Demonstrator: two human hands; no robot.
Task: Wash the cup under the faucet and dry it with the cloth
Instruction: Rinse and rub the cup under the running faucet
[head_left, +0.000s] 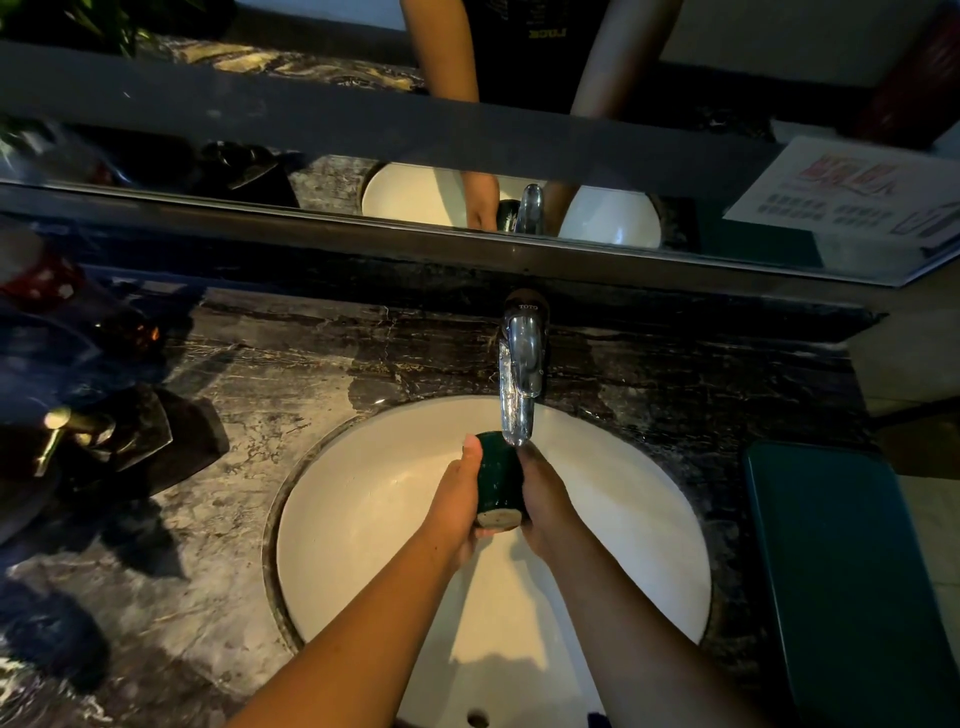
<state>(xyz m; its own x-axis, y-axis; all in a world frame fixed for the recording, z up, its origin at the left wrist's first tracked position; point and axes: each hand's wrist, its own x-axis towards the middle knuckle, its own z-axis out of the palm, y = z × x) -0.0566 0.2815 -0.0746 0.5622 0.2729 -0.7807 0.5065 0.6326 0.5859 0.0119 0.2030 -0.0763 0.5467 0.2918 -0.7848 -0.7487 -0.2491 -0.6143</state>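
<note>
Two hands — left hand (456, 501), right hand (546, 500) — both clasped round one dark cup (498, 480) beneath one faucet (520, 371).

left arm: bare forearm reaching forward from the lower edge | left hand (457, 501): thumb straight along the cup (498, 478), fingers curled beneath it | right arm: bare, angled in from lower right | right hand (545, 499): fingers wrapped round the cup's opposite side

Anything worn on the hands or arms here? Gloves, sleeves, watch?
Nothing worn: left hand and right hand show no gloves, rings or watch. Left forearm and right forearm are bare to the frame's bottom edge, no sleeves. Reflected above: a dark top with yellow lettering.
</note>
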